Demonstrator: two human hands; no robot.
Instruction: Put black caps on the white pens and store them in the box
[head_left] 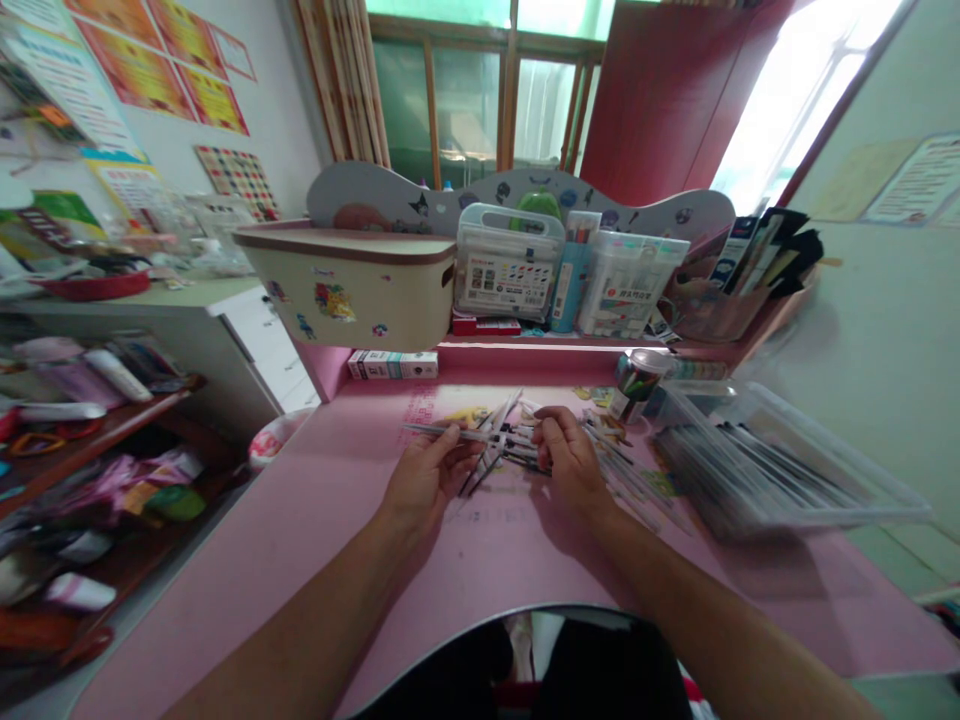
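Both of my hands rest on a pink desk (315, 520) over a loose heap of pens (504, 440). My left hand (427, 475) is closed, pinching a thin grey pen (442, 431) that points to the left. My right hand (568, 455) is curled over the right side of the heap, its fingers closed on several pens. More pens (630, 475) lie scattered on the desk to the right of that hand.
A clear plastic tray (787, 470) filled with pens sits at the right. A cream storage box (352, 280) stands on the back shelf beside marker cases (510, 265). A small tin (636, 380) stands behind the heap. Cluttered shelves (90, 430) line the left.
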